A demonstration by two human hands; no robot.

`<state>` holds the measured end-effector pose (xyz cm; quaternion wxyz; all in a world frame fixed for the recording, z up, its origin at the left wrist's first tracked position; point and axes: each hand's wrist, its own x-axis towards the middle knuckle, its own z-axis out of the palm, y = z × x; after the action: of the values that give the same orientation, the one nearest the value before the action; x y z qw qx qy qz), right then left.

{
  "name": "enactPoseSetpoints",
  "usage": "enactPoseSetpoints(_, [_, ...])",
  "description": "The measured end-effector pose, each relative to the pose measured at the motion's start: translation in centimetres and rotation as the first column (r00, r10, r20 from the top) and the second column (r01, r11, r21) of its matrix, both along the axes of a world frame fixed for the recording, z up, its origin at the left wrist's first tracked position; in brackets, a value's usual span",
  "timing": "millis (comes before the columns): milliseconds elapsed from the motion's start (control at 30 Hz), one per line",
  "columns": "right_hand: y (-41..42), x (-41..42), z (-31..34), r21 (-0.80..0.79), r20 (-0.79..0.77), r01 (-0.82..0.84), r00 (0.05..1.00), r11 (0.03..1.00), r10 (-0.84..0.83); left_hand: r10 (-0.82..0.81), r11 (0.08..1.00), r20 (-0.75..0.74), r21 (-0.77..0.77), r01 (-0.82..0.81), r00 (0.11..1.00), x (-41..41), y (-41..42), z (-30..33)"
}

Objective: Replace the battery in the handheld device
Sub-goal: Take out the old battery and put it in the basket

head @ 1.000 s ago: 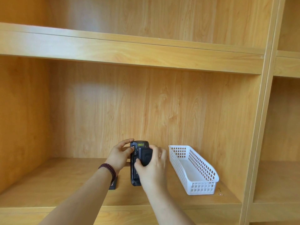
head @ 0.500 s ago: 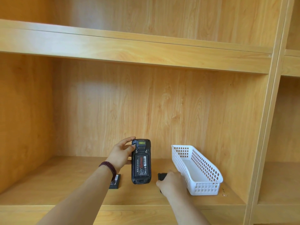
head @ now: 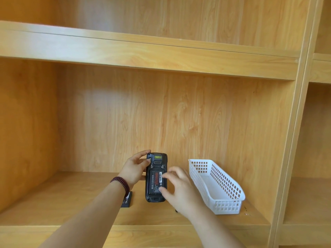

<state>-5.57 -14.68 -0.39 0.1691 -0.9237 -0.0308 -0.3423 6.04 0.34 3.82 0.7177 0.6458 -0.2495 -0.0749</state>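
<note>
My left hand (head: 134,170) grips the black handheld device (head: 156,163) by its upper left edge and holds it upright above the shelf, back side toward me. The back cover is off, and a battery (head: 154,183) with a red and white label sits in the open compartment. My right hand (head: 179,189), blurred and with relaxed fingers, hovers at the device's right side, its fingertips close to the battery. It holds nothing. A second black battery (head: 126,201) lies flat on the shelf, partly hidden by my left wrist. A small dark piece (head: 176,210) peeks out under my right hand.
An empty white perforated basket (head: 227,203) stands on the wooden shelf (head: 71,199) just right of my hands. A shelf board (head: 143,51) runs overhead, and a vertical divider (head: 293,140) closes the compartment at the right.
My right hand took the back cover off the device and set it down on the shelf. It has come back up empty to the exposed battery. My left hand kept holding the device.
</note>
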Motion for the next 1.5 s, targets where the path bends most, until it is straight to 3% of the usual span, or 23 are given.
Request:
enactPoseSetpoints(67, [0.0,0.0,-0.3,-0.127,-0.026,-0.066,0.998,0.990,0.063,0.009,1.000,0.003,0.001,-0.009,1.000,0.0,0.1,0.0])
enactPoseSetpoints(200, [0.2,-0.1,-0.9,-0.266,0.033,-0.037,0.998,0.963,0.048,0.014,1.000,0.004,0.012,-0.014,1.000,-0.2,0.1,0.0])
enactPoseSetpoints(500, [0.6,1.0,-0.4,-0.301,0.050,-0.034,0.997,0.953,0.052,0.020,0.999,0.020,0.031,-0.021,1.000,-0.4,-0.1,0.1])
enactPoseSetpoints(700, [0.3,0.9,-0.4,-0.438,0.030,0.004,1.000,0.899,0.010,0.018,0.999,0.023,0.050,-0.020,1.000,-0.5,-0.2,0.0])
enactPoseSetpoints(967, [-0.1,0.8,-1.5,-0.509,0.058,0.025,0.998,0.861,0.005,-0.001,0.997,0.024,0.073,-0.001,1.000,-0.7,-0.5,-0.2])
enactPoseSetpoints(1333, [0.5,0.5,-1.0,-0.425,0.094,0.056,0.995,0.903,-0.017,0.033,0.999,0.030,0.022,-0.034,0.999,-0.9,-0.5,0.4])
enactPoseSetpoints(1500, [2.8,0.1,-1.6,-0.164,0.100,0.175,0.982,0.971,-0.160,0.060,0.998,0.020,-0.007,-0.059,0.998,-1.0,-0.7,0.3])
